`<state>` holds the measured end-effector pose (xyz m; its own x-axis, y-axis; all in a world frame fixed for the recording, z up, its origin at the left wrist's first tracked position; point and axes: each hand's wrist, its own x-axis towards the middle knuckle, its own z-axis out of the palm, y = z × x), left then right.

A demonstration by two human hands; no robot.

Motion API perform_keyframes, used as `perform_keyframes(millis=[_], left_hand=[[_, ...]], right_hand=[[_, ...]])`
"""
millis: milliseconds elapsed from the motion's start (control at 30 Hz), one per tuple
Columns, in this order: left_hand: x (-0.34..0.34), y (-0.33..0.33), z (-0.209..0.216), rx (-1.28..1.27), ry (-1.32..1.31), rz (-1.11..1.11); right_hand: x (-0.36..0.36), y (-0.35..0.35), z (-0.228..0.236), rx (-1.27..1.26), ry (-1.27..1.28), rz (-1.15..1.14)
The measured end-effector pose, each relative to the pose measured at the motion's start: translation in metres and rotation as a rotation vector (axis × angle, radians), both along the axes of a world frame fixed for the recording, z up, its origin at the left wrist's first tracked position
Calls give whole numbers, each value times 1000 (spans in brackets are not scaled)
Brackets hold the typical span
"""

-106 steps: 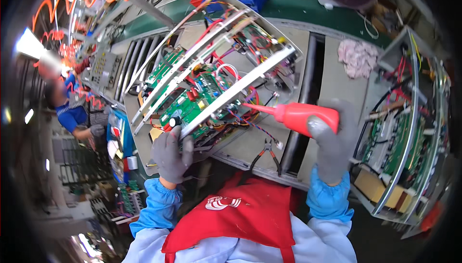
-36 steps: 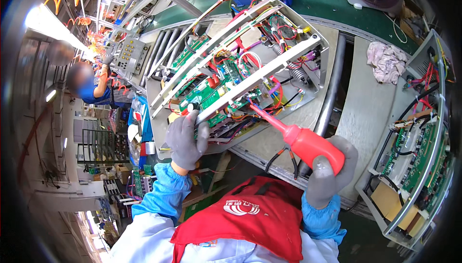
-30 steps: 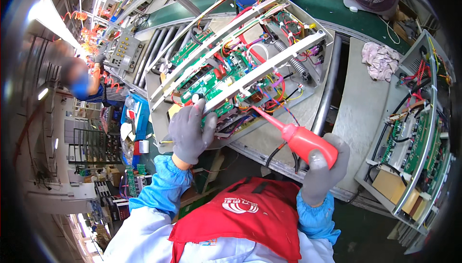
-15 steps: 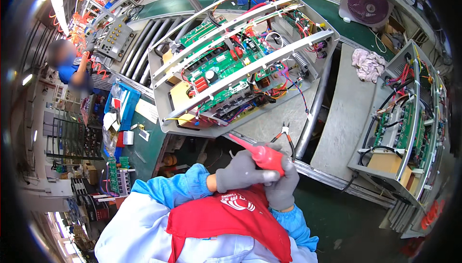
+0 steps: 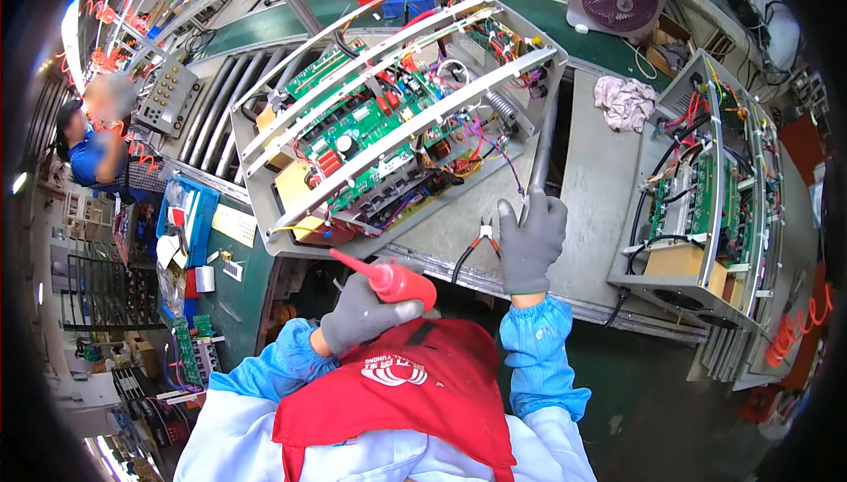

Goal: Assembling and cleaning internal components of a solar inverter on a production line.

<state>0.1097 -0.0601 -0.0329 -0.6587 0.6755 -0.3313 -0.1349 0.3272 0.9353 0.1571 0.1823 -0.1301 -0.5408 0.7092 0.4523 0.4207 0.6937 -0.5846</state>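
One grey-gloved left hand (image 5: 357,316) holds red plastic long-nosed bottle (image 5: 404,286); grey-gloved right hand (image 5: 535,244) beside red-and-black-handled metal pliers (image 5: 484,232), grip unclear. Likely tool changeover; next needs steady bottle.

The red plastic squeeze bottle with the long tapered nozzle (image 5: 406,286) has passed from my right hand (image 5: 534,244) to my left hand (image 5: 363,314). Its tip has come away from the open grey metal chassis with green circuit boards (image 5: 428,126), and my left hand has left that frame. My right hand is now beside the orange-and-black-handled pliers (image 5: 483,237), fingertips near the twisted cable's end (image 5: 516,178).
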Motion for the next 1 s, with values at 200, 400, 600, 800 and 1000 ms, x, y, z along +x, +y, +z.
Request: perform_keyframes(millis=[200, 400, 600, 800, 1000], left_hand=[[-21, 2, 25, 49, 199, 32], [-66, 23, 58, 204, 595, 488], [-101, 44, 56, 71, 706, 815], [-108, 39, 44, 6, 660, 991], [-113, 39, 42, -99, 715, 1076]], right_hand=[[-29, 20, -2, -287, -134, 98], [-109, 48, -10, -425, 204, 355], [-171, 67, -16, -445, 169, 521], [-193, 79, -47, -339, 346, 605], [-182, 91, -27, 282, -67, 683]])
